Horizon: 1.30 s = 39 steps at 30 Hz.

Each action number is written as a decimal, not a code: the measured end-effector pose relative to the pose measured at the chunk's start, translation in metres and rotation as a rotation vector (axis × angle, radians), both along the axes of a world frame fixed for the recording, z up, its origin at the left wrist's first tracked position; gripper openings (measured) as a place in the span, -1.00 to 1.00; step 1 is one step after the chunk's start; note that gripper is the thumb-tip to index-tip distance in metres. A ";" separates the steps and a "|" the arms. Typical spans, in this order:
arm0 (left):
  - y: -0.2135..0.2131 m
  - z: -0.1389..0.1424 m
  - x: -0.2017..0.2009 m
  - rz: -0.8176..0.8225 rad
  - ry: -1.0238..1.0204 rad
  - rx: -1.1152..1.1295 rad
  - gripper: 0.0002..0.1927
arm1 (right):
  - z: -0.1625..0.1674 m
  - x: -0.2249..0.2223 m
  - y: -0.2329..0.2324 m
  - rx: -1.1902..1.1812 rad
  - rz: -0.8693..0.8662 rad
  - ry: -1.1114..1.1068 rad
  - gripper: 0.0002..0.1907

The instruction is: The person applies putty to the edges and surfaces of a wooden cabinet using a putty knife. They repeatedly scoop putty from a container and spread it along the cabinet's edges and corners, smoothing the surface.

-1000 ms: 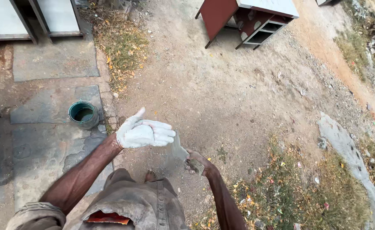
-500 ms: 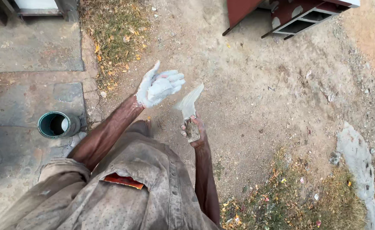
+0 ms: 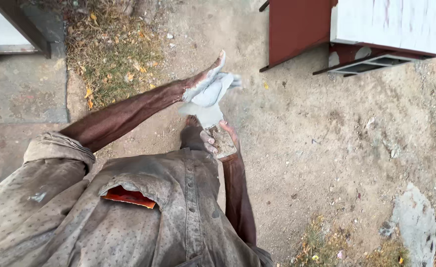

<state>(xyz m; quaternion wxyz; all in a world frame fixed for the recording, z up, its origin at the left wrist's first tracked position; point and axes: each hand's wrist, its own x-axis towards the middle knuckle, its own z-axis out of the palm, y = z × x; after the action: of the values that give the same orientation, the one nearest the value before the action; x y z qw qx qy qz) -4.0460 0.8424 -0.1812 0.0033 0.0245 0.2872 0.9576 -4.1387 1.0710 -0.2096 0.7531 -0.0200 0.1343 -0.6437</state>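
Swung across since half a sec ago: L hand (image 3: 209,85), then spread wide and apart from trowel (image 3: 205,114), now turned edge-on and laid over blade. Green bucket gone from view as head tilted.

Trowel at centre, just above shirt front. Blade flat, pale grey, smeared w/ wet paste. Long axis runs roughly up-frame, away from body; tip hidden under L hand, so exact shape can't be told. Handle end toward chest, buried in R hand (image 3: 212,141).

R hand closed round handle, thumb and fingertips curled over it, skin dusted w/ grit. R forearm comes straight up from below, nearer to body.

L hand coated thick white, fingers straight and held together, not gripping; palm side touching or just skimming blade's far end, can't say which. L forearm bare, reaches in from left at a slant.

Outward: shirt (image 3: 178,217), worn grey-brown cloth w/ fine dot print, button placket, chest pocket w/ sth orange-red (image 3: 126,197) poking out. Ground (image 3: 326,163) packed dirt, pebbly, w/ a pale dried splash lower right. Dry grass patch (image 3: 111,54) w/ yellow leaves upper left, concrete slab (image 3: 20,94) beside it. Dark red cabinet (image 3: 297,29) w/ pale top upper right, well apart from both hands.
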 end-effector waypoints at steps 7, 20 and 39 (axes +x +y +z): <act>-0.180 0.040 -0.153 0.187 0.070 -0.283 -0.05 | 0.055 -0.124 -0.186 -0.269 0.182 -0.498 -0.29; -0.496 0.068 -0.446 0.810 0.239 -0.766 -0.10 | 0.018 -0.353 -0.501 -0.357 0.060 -0.476 -0.25; -0.926 0.033 -0.877 -0.100 0.246 0.461 -0.14 | 0.021 -0.814 -0.895 -0.401 -0.014 -0.497 -0.02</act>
<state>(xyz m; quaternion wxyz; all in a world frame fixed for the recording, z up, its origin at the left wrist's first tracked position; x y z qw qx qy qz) -4.9232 -0.0841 -0.1478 0.0102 0.1551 0.0581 0.9861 -4.9527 0.1757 -0.1881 0.7396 -0.0090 -0.1833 -0.6476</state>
